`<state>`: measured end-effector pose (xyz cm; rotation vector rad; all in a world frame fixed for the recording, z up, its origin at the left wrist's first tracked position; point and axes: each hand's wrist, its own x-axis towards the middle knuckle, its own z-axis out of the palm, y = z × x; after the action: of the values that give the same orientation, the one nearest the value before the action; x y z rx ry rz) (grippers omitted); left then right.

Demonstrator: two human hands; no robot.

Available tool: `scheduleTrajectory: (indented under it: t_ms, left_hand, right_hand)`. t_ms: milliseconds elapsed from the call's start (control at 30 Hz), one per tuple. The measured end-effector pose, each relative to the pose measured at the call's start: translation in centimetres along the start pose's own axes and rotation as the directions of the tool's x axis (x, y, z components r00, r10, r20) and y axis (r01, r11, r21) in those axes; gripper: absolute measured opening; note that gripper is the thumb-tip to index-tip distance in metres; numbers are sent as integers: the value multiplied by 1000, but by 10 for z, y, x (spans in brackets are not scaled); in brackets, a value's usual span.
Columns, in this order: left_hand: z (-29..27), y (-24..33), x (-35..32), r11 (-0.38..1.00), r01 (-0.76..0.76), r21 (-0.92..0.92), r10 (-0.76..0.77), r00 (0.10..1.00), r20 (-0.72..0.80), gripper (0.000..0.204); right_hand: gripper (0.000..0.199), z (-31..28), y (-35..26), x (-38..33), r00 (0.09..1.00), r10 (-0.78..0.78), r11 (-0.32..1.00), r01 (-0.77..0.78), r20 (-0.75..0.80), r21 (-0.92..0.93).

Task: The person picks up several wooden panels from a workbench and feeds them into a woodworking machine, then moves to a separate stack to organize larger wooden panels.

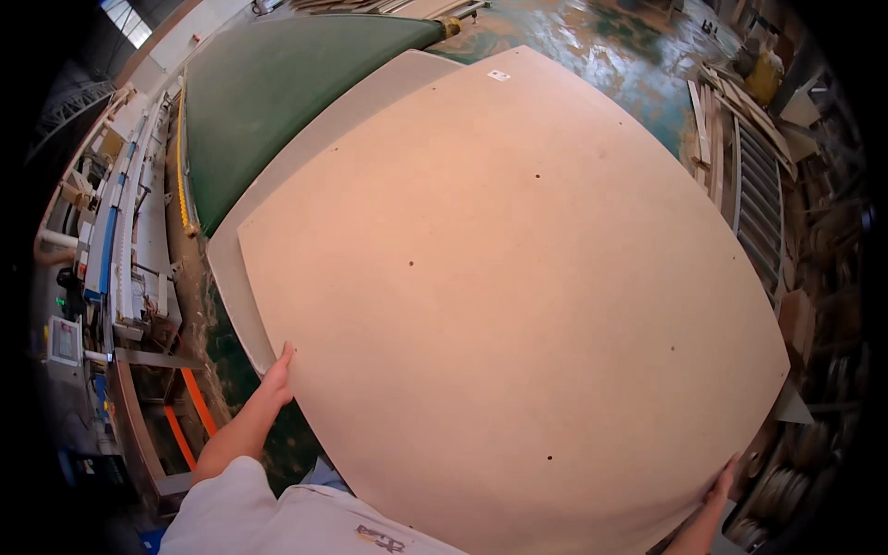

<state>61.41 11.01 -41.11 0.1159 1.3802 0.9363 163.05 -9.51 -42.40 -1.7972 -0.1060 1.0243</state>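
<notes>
The left hand (pixel 277 372) grips the near left edge of a big tan board (pixel 518 296), fingers curled under it out of sight and only the thumb side showing above, so it looks closed on the edge. The right hand (pixel 720 481) shows just a few fingertips at the board's near right corner, wrapped over the edge; how tightly they close I cannot tell. The board spans almost the whole view, held broadly flat in front of the person and lying over a paler grey panel (pixel 277 213), whose left margin and far corner stick out from under it. It has a few small drilled holes and a little white label (pixel 499 75) near its far edge. It looks like stiff, smooth fibreboard: probably heavy for its thinness, inclined to flex across such a span, with corners that would bruise if knocked, so holding opposite edges, wide apart, seems the sound grip. Beyond the panel lies a green belt (pixel 277 92), with machinery (pixel 120 240) to the left, stacked wood strips (pixel 740 120) at right, and a patchy green floor (pixel 601 46).
</notes>
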Motion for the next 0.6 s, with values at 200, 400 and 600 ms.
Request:
scheduleTrajectory:
  t_ms: [200,400,600]
  left_hand:
    - [7,-11,9,973,-135,-187,103,980,-170,56]
    - [24,-4,-3,933,-182,-310,130,975,-182,53]
    - [45,5,-18,894,-174,-413,118,980,-160,63]
  right_hand:
    - [85,19,-84,-67,979,-145,984,128,-142,-125]
    - [86,87,-166,-164,935,-249,949,184,-253,-255]
    - [86,150,-241,-238,908,-363,903,288,-210,-318]
